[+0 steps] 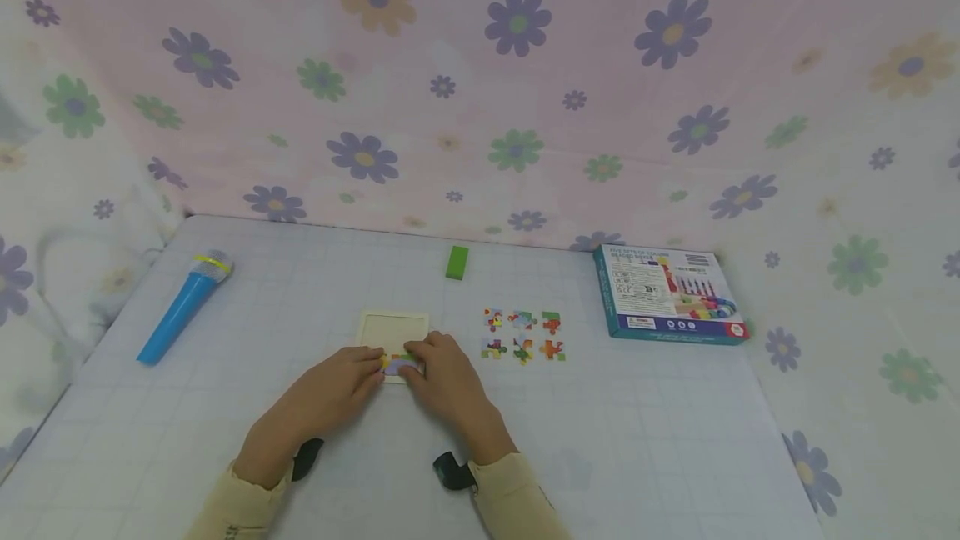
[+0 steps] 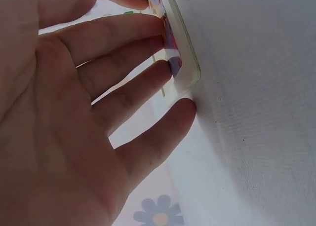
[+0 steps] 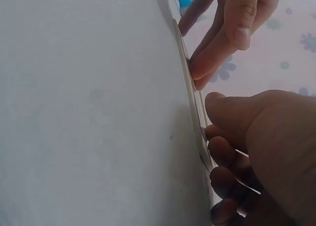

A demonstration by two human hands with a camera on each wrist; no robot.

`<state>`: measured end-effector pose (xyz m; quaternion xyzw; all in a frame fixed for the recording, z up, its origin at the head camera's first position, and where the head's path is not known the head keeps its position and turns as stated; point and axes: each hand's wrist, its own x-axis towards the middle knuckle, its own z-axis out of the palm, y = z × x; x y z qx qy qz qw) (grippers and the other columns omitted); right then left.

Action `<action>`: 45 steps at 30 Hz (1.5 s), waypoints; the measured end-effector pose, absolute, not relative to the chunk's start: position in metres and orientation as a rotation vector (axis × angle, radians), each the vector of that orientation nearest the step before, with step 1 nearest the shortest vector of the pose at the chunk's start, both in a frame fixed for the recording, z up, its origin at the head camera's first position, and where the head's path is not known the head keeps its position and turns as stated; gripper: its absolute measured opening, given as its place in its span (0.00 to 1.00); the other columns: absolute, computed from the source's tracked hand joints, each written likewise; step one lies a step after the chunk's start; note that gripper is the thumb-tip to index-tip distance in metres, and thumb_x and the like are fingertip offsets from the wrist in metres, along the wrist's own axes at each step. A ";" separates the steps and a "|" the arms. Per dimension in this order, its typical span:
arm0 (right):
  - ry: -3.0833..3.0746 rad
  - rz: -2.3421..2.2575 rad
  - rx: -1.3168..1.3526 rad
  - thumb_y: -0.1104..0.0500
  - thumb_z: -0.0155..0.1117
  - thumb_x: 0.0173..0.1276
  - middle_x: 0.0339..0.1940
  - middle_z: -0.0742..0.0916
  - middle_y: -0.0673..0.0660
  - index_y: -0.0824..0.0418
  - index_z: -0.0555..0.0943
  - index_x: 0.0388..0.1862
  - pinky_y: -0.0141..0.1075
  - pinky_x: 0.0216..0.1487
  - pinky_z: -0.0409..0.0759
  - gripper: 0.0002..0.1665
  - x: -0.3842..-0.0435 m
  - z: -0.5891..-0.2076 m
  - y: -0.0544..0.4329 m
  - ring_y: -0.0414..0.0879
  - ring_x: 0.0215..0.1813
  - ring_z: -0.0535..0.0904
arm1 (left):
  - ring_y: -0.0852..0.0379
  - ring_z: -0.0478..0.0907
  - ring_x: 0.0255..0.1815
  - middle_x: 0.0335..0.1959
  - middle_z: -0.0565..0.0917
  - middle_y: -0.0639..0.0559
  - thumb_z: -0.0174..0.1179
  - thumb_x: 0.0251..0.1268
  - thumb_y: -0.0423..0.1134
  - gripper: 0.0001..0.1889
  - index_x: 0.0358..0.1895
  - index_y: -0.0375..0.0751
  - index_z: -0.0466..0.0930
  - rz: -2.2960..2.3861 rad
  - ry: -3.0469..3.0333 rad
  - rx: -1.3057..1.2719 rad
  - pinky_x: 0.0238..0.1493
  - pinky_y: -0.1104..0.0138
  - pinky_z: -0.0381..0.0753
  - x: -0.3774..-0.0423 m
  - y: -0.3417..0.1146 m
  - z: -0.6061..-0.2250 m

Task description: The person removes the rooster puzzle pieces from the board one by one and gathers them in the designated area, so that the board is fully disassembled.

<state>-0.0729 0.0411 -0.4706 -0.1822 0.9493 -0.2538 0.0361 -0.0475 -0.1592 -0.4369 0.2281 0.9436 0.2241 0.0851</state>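
Note:
A shallow pale puzzle tray (image 1: 393, 323) lies on the table, with colourful jigsaw pieces (image 1: 397, 365) along its near side. My left hand (image 1: 330, 390) is at the tray's left side; in the left wrist view its fingers (image 2: 131, 97) are extended, several tips touching the pieces and rim. My right hand (image 1: 450, 386) rests over the tray's right side. In the right wrist view, the right thumb (image 3: 227, 110) presses at the tray edge (image 3: 190, 83), with the other fingertips beside it. The hands partly hide the pieces. Several loose jigsaw pieces (image 1: 522, 336) lie right of the tray in two rows.
A blue toy microphone (image 1: 180, 311) lies at the left. A green block (image 1: 457, 262) is behind the tray, and a boxed toy set (image 1: 671, 294) lies at the back right. Flower-patterned cloth (image 1: 442, 132) rises along the table's back and sides.

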 end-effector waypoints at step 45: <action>2.690 -0.941 -0.547 0.54 0.74 0.67 0.39 0.85 0.46 0.53 0.79 0.63 0.30 0.40 0.75 0.27 -0.074 -0.467 0.052 0.37 0.38 0.75 | 0.41 0.77 0.67 0.66 0.81 0.42 0.59 0.76 0.43 0.18 0.62 0.38 0.83 0.670 2.796 0.679 0.64 0.47 0.78 -0.050 -0.161 -0.442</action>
